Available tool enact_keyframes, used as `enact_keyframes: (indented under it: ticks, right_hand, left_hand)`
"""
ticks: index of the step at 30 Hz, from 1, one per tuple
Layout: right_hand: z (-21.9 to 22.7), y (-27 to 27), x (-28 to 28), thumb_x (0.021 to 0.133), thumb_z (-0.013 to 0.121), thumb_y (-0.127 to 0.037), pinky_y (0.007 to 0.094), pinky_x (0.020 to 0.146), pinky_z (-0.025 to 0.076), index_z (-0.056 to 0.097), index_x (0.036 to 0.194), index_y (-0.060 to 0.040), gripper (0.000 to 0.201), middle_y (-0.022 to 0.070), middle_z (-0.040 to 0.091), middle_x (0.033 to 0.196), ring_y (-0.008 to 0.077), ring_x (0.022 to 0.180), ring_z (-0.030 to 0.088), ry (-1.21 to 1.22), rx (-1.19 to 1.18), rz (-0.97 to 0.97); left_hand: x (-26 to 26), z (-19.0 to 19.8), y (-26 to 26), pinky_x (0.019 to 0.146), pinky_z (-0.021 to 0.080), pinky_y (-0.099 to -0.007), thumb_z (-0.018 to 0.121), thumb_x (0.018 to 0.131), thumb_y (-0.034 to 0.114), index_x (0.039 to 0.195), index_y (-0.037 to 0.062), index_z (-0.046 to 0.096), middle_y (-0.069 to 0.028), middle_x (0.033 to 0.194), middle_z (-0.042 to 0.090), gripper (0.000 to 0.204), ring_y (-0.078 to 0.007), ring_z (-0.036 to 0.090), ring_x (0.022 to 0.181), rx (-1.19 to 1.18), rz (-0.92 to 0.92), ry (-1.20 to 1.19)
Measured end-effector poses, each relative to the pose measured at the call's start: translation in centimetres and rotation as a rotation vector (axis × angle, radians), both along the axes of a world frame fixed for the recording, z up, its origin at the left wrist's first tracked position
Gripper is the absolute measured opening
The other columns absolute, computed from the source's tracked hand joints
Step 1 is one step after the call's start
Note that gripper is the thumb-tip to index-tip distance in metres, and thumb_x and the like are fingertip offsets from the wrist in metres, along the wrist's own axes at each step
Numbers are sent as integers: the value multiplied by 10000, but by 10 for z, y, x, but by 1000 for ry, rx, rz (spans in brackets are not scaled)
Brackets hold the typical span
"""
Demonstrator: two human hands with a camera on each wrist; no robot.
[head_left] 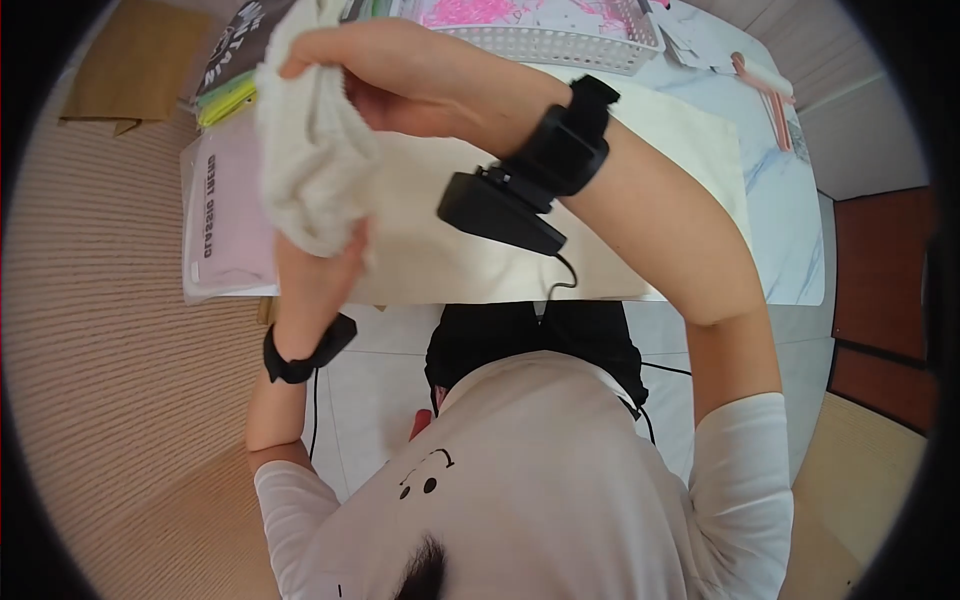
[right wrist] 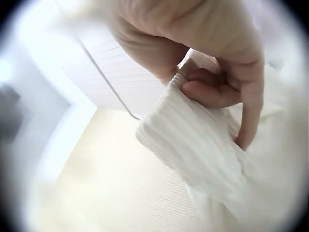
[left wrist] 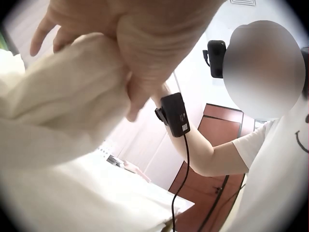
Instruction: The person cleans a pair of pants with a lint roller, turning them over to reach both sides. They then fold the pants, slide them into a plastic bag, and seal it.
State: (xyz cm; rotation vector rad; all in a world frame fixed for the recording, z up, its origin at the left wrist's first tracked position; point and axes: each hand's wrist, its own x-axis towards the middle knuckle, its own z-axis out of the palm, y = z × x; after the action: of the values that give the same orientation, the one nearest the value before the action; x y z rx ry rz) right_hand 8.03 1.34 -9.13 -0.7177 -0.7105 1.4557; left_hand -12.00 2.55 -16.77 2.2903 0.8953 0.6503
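A bunched cream cloth (head_left: pixel 312 150) is held up over the left side of the table. At its upper end my right hand (head_left: pixel 410 75) pinches a gathered, wrinkled edge between thumb and fingers; the right wrist view shows this cloth edge (right wrist: pixel 188 130) close up, with one finger reaching down along the fabric. Lower down, my left hand (head_left: pixel 318 285) grips the cloth's bottom end. In the left wrist view, the thumb and fingers of that hand (left wrist: pixel 159 43) lie on either side of the cloth (left wrist: pixel 63 101), and some fingers stick out past it.
A cream sheet (head_left: pixel 600 270) covers much of the marble-patterned table (head_left: pixel 790 240). Pink packages (head_left: pixel 230 235) and a dark lettered bag (head_left: pixel 245 55) lie at left. A white basket (head_left: pixel 560 48) with pink shreds stands behind. Brown paper (head_left: pixel 140 60) is at far left.
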Motion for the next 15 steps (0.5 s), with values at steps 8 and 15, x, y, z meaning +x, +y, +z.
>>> enact_keyframes:
  ticks: [8,15]
  right_hand:
    - [-66,-29,41,893,568,-145,425,682,541,578,920,-16,132,24,519,717,150,625,538,15,-266,184]
    - [-125,-81,69,873,589,-213,417,605,587,550,859,-2,216,-2,475,601,113,508,537,-305,-576,39]
  left_hand:
    - [-34,30,15,997,402,-366,438,694,-167,1192,18,582,-135,1206,601,551,-288,547,1164,413,-12,-72]
    - [-22,-13,5,1034,330,-440,701,639,42,1353,95,426,-158,1438,313,767,-349,400,1243,408,-265,377]
